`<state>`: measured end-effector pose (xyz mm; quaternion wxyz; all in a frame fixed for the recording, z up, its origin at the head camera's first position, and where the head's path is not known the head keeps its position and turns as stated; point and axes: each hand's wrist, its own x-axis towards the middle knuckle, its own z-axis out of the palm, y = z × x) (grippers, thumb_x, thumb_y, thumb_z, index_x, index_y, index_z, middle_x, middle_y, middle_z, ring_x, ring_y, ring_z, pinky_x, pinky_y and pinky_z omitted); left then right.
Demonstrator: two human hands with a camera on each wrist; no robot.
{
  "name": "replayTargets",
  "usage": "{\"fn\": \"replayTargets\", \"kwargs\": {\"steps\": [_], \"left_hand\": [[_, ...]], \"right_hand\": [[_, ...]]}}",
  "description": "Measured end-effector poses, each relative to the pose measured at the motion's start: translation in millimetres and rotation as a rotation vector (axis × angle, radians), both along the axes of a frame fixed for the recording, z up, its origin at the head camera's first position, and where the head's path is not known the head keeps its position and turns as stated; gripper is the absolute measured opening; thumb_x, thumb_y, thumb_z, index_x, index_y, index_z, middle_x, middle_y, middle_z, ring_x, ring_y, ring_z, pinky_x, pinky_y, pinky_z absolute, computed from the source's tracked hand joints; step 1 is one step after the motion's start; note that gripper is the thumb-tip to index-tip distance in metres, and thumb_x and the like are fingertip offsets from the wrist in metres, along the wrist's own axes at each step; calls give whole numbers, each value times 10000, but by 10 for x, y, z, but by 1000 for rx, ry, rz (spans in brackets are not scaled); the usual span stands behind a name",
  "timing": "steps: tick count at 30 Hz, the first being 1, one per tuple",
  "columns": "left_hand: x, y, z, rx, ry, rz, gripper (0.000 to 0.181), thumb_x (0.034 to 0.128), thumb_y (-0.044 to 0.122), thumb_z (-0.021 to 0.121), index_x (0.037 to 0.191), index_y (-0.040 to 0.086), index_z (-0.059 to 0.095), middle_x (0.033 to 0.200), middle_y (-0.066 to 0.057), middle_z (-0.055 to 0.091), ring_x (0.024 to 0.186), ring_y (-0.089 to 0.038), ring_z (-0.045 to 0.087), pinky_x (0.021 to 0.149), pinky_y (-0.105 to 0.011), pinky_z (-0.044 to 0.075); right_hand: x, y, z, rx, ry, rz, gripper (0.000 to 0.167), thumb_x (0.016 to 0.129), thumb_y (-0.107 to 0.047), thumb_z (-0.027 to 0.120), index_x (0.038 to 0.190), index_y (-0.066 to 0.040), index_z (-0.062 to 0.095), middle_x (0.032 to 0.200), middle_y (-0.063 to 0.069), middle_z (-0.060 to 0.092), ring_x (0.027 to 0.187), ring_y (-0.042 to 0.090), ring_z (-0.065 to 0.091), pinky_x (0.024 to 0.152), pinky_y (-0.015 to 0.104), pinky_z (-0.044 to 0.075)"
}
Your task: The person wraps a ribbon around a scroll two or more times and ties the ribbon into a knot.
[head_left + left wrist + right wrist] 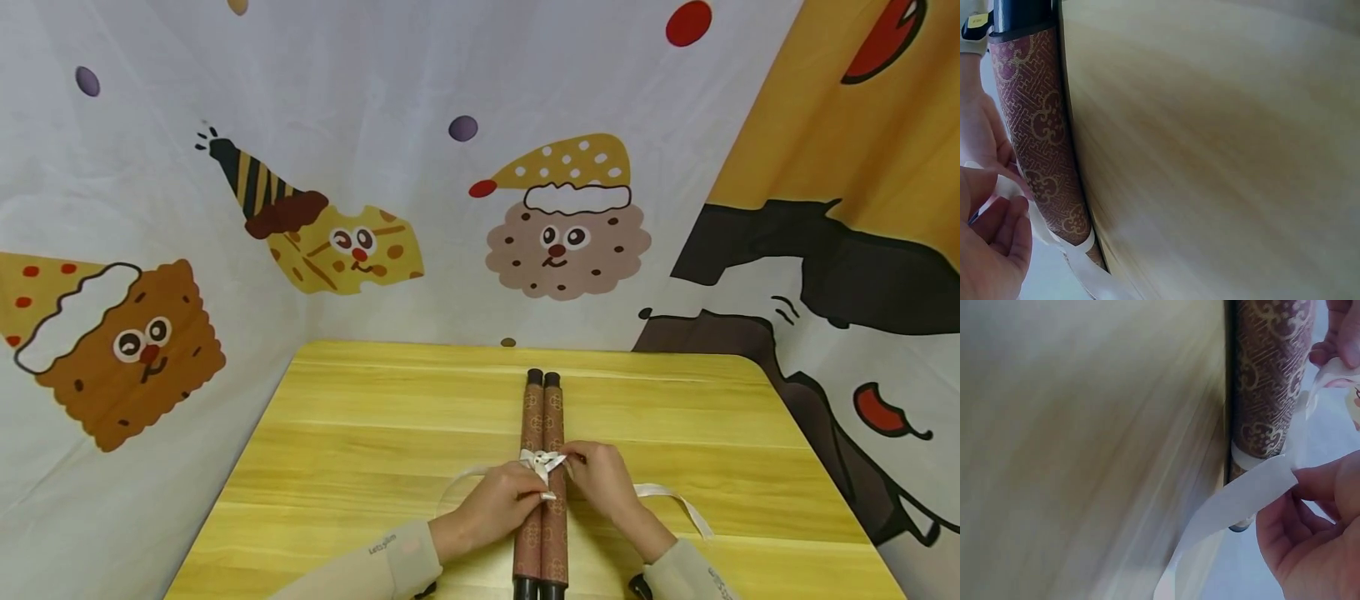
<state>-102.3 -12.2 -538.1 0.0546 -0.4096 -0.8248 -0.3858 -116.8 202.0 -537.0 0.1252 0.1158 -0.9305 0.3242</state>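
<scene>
Two rolled scrolls (554, 417) lie side by side on the table, pointing away from me, with brown-red patterned wrapping and black ends. A white ribbon (537, 460) goes around both near their middle and is gathered in a knot or bow on top. My left hand (497, 502), just left of and over the scrolls, pinches a piece of the ribbon between thumb and fingers. On the right side, my right hand (602, 477) pinches another part of it; the right wrist view shows the flat ribbon (1235, 503) running from those fingertips down to the table.
The yellow wood-grain table (360, 417) has rounded far corners. One loose ribbon tail (678, 496) trails to the right of my right hand, another curves out at the left. Behind stands a white cloth backdrop (375, 100) with cartoon prints.
</scene>
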Motion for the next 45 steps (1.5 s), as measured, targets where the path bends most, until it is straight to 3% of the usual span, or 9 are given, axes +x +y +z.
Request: {"fn": "replayTargets", "kwargs": {"steps": [5,9,13,17,22,28,35,40,45], "left_hand": [[4,11,8,-56,71,-17,102,951,46,752,996,108,821,993,61,776,966,-50,652,917,-121,476],[11,14,8,-94,133,-36,112,924,35,768,977,118,820,969,64,769,932,-62,639,902,-123,463],[12,17,-29,-146,207,-49,147,886,35,773,978,139,824,964,77,760,932,-70,635,899,-142,463],[14,20,-55,-189,255,-55,242,810,-5,749,979,148,832,960,84,755,930,-73,625,873,-151,465],[7,25,-35,-170,245,-31,235,809,-19,733,958,135,829,929,78,756,910,-75,622,867,-173,478],[-54,41,28,-79,140,89,137,892,13,721,988,58,809,942,11,758,908,-98,657,884,-206,528],[-215,54,108,-36,-58,313,110,941,105,717,918,48,808,804,14,679,711,-53,583,643,-189,512],[-291,105,137,-42,-193,315,293,940,171,733,655,115,695,587,90,472,474,5,376,440,-171,344],[-315,144,139,-66,-258,340,434,924,170,742,553,191,517,483,145,351,395,41,285,382,-147,245]], "right_hand": [[13,-46,41,-209,-166,-55,229,842,111,637,981,28,799,886,111,762,648,124,576,560,250,483],[40,-81,56,-351,-267,-113,176,897,24,685,1034,23,796,925,100,770,723,151,653,610,258,527],[61,-109,52,-398,-261,-129,107,916,-44,771,1006,4,802,922,79,776,814,163,704,694,254,564],[68,-125,30,-436,-257,-132,122,896,9,784,1017,22,790,869,84,756,756,155,681,621,239,553],[73,-140,21,-482,-274,-131,202,885,40,789,1087,41,771,881,108,750,779,166,697,615,235,563],[83,-143,42,-489,-293,-151,69,885,-19,817,942,6,786,821,64,739,699,142,649,574,239,527],[93,-123,34,-580,-315,-139,48,908,-19,799,954,-18,812,864,107,764,631,181,661,509,248,528],[93,-96,15,-587,-282,-129,99,899,-15,808,996,-9,827,997,147,788,783,115,717,635,217,567],[94,-106,17,-603,-304,-142,182,913,-4,789,1092,19,802,1028,170,783,723,143,710,559,225,546]]}}
